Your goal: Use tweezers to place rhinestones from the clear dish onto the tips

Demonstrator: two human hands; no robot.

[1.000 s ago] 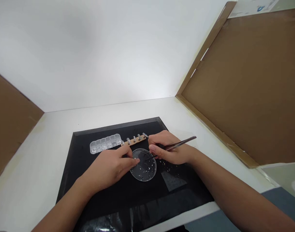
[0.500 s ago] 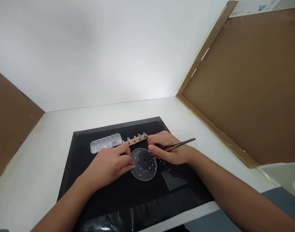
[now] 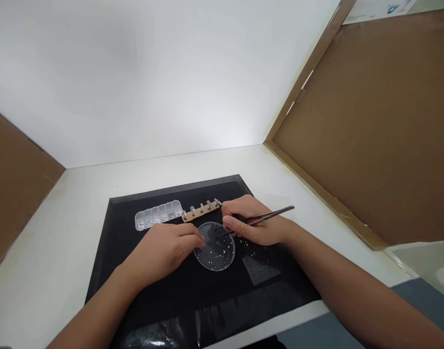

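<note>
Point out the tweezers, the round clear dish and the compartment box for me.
Tweezers (image 3: 273, 214): head view, on the rear shank.
Round clear dish (image 3: 212, 244): head view, on its floor near the middle.
Compartment box (image 3: 159, 215): head view, on the divider between rows.

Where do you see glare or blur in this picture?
Head view: bright glare on the glossy near edge of the black mat; head view: a soft bright patch on the white wall, dimmer toward its upper left; head view: no obvious motion blur on the tweezers.
</note>
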